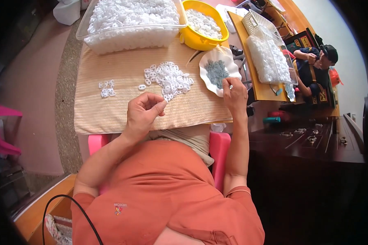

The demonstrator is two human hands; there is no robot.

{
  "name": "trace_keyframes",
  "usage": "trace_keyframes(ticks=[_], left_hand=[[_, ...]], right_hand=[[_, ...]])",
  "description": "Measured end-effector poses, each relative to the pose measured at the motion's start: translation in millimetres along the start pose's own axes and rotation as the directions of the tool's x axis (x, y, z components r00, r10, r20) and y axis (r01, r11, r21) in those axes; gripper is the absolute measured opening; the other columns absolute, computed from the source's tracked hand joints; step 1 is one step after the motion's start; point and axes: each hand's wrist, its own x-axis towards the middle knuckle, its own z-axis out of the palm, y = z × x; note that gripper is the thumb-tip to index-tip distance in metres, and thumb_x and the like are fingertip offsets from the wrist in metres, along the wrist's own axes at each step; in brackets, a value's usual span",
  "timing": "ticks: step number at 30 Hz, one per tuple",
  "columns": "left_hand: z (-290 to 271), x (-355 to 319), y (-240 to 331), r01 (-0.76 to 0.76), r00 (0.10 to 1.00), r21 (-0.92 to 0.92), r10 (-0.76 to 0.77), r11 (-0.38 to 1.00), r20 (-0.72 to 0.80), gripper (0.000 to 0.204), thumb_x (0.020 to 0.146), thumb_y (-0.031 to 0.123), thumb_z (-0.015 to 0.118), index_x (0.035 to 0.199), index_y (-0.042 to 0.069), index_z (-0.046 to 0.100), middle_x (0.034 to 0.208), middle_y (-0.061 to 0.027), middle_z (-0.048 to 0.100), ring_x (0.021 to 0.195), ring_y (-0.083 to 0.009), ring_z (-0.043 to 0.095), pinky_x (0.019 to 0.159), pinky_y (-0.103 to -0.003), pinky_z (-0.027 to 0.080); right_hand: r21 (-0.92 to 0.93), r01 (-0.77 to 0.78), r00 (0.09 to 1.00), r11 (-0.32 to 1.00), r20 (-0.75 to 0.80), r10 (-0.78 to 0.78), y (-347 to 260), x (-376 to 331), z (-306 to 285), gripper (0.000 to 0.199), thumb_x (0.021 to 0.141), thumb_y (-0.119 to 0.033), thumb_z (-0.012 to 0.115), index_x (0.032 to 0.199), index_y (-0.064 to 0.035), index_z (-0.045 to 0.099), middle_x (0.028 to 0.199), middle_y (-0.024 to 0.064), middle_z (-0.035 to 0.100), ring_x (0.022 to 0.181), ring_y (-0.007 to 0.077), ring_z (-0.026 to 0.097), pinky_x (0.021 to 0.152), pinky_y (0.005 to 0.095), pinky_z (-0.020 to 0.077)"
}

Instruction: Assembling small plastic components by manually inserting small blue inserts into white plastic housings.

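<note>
At the near edge of a pile of small white oval plastic pieces with two holes [173, 77], my left hand [142, 113] is closed, thumb and forefinger pinching one white plastic piece [166, 99]. My right hand [236, 96] reaches over the near right rim of a white scalloped dish [205, 84]. Its fingers are bent together in a pinch; whatever lies between them is too small to make out. Many tiny grey-blue parts [216, 72] fill the dish's middle. One white piece lies apart, left of the pile, and a small cluster of white pieces [107, 88] sits farther left.
A large clear tub [133, 34] of white pieces and a yellow basin [204, 42] stand at the cloth-covered table's [110, 114] far side. To the right, a person [315, 67] sits beside another table [270, 94] with a clear bin [270, 57]. A pink stool [4, 130] stands left.
</note>
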Motion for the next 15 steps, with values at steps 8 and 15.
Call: trace_keyframes(ticks=[8, 15], left_hand=[[1, -1, 1, 0.063, 0.995, -0.048, -0.059, 0.997, 0.082, 0.01, 0.087, 0.006, 0.067, 0.093, 0.001, 0.062, 0.079, -0.0021, 0.063, 0.067, -0.0081, 0.06, 0.065, -0.022, 0.051], [-1, -2, 6, 0.147, 0.977, -0.163, -0.117, 0.976, 0.179, 0.01, 0.089, 0.007, 0.065, 0.094, 0.0, 0.061, 0.081, -0.0032, 0.063, 0.07, -0.0091, 0.06, 0.065, -0.022, 0.051]], right_hand=[[0.735, -0.173, 0.98, 0.655, 0.197, 0.038, -54, -25, 12, 0.011, 0.087, -0.001, 0.065, 0.097, 0.0016, 0.066, 0.084, 0.0001, 0.059, 0.064, 0.0027, 0.048, 0.055, 0.0177, 0.0391], [0.875, -0.206, 0.916, 0.439, 0.331, -0.228, -109, -44, 26, 0.015, 0.086, 0.002, 0.065, 0.101, 0.0032, 0.066, 0.097, 0.0088, 0.061, 0.068, 0.0055, 0.056, 0.053, 0.0177, 0.0454]])
